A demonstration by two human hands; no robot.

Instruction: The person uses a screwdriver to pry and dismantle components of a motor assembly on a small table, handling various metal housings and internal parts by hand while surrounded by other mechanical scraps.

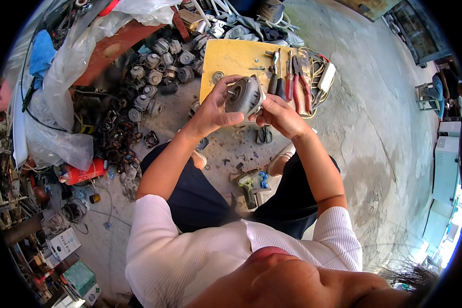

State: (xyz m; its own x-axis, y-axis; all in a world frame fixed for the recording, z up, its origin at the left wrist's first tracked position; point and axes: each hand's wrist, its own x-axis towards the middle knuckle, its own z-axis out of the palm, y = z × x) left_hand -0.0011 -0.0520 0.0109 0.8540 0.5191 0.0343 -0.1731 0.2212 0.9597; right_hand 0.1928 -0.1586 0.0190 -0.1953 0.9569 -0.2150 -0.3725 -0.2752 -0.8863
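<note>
Between my two hands is a small electric motor (244,97) with a round grey metal housing, tilted above the near edge of a yellow board (231,55). My left hand (216,109) is closed round its left side, thumb below and fingers above, near a short shaft. My right hand (283,116) pinches the right rim with thumb and fingers. On the board, to the right, lie black-handled screwdrivers (273,84), a red-handled screwdriver (289,90) and red-handled pliers (301,87). A bolt (257,68) and a round metal part (218,76) lie there too.
A heap of similar motors (154,77) covers the floor left of the board. A white power strip (327,77) with coiled cable lies at the right. On the floor between my legs is a green-and-black cordless power tool (247,189). Plastic sheeting (61,110) hangs at the left.
</note>
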